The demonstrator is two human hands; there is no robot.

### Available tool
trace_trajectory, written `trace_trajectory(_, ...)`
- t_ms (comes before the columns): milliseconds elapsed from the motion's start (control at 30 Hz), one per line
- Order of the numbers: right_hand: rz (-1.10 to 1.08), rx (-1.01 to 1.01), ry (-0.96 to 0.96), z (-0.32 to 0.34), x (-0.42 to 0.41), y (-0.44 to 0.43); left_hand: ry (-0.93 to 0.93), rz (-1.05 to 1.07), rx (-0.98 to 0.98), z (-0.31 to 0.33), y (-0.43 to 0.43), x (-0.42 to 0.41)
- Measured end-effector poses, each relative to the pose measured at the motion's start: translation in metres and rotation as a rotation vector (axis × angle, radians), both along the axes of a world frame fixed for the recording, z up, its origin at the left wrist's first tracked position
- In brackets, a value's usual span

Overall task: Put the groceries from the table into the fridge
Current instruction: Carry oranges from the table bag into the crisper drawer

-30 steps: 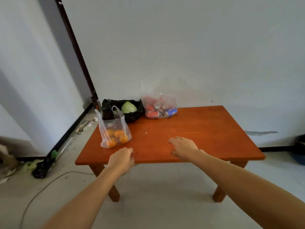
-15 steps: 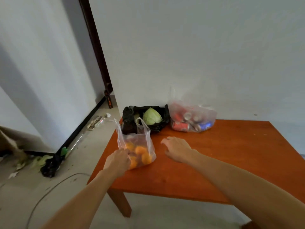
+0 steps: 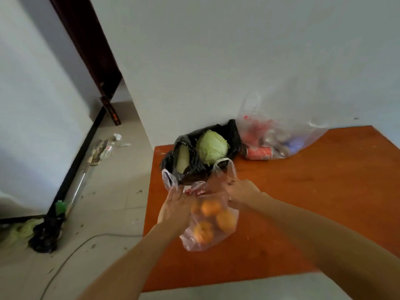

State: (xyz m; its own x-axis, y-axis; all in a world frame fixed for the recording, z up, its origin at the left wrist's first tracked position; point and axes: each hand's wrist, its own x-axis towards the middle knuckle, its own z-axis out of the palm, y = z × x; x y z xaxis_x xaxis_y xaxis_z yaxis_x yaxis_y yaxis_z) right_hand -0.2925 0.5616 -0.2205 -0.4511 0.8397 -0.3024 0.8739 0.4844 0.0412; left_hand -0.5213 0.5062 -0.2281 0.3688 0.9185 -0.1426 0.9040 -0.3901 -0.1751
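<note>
A clear plastic bag of oranges (image 3: 208,224) stands near the left end of the orange-brown wooden table (image 3: 313,202). My left hand (image 3: 175,207) presses against the bag's left side, near one handle loop. My right hand (image 3: 242,191) grips the bag's top on the right, under the other loop. Behind it a black bag (image 3: 190,167) holds a green cabbage (image 3: 212,147) and a pale vegetable. A clear bag of drink cans (image 3: 272,141) lies against the wall at the back.
White walls stand behind and to the left. A dark door frame (image 3: 91,50) rises at the far left. On the tiled floor lie a black rubbish bag (image 3: 45,234), scraps, a cable (image 3: 71,254) and a long-handled tool. The fridge is out of view.
Both hands went from resting on the table's front edge to the orange bag and took hold of it. The view has come closer and turned left.
</note>
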Motion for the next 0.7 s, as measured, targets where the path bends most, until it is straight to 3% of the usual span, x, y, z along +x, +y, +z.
trace_trajectory(233, -0.283, -0.133, -0.087, -0.033, 0.074, -0.034, -0.172, -0.128, -0.198, -0.036, -0.009, 0.015)
trace_trajectory(433, -0.315, -0.128, -0.031, -0.06, 0.117, -0.068, -0.336, -0.064, -0.379, -0.048, -0.007, 0.04)
trace_trajectory(567, -0.341, -0.289, 0.036, -0.067, 0.114, -0.071, -0.317, -0.015, -0.387, -0.047, 0.009, 0.051)
trace_trajectory(700, -0.342, 0.126, 0.373, -0.069, 0.085, -0.051, -0.259, -0.125, -0.327, -0.046, 0.035, 0.066)
